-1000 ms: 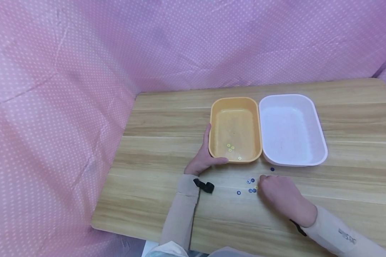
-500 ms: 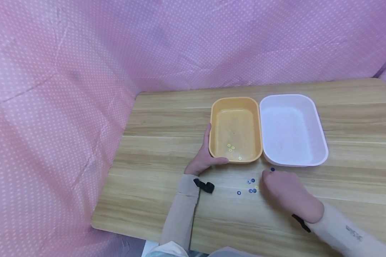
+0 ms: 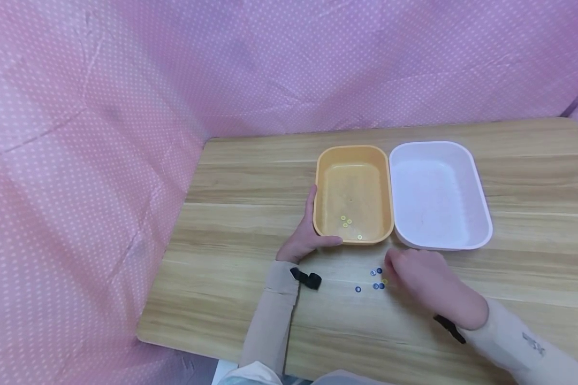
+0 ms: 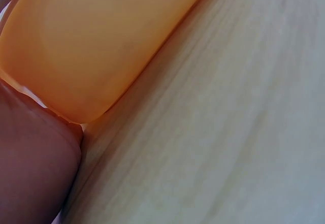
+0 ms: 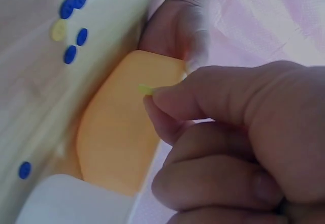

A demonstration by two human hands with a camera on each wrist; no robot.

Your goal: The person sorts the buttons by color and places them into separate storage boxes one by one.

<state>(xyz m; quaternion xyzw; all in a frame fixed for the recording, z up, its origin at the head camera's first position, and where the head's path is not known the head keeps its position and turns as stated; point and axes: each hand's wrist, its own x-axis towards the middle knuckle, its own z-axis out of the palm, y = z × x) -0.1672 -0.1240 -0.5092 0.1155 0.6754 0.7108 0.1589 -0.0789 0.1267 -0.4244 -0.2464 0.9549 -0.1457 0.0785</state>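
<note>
My right hand (image 3: 421,275) is raised just in front of the two bins. Between its thumb and index finger it pinches a small yellow button (image 5: 145,89), seen edge-on in the right wrist view. Left of that hand lie several blue buttons (image 3: 358,289) and one yellow button (image 5: 59,30) on the table. With the thumb along the front wall and the fingers along the left side, my left hand (image 3: 304,240) holds the near left corner of the orange bin (image 3: 353,182). Several yellow buttons (image 3: 345,225) lie on that bin's floor, towards its near end.
A white bin (image 3: 431,198) stands right against the orange one on its right. A lone blue button (image 5: 25,170) lies close to the bins, hidden behind my right hand in the head view. Pink dotted cloth (image 3: 289,69) hangs behind the wooden table (image 3: 231,224).
My right hand first drew slightly right, away from the loose buttons, then moved up and left towards the bins, covering the lone blue button. My left hand has stayed in place.
</note>
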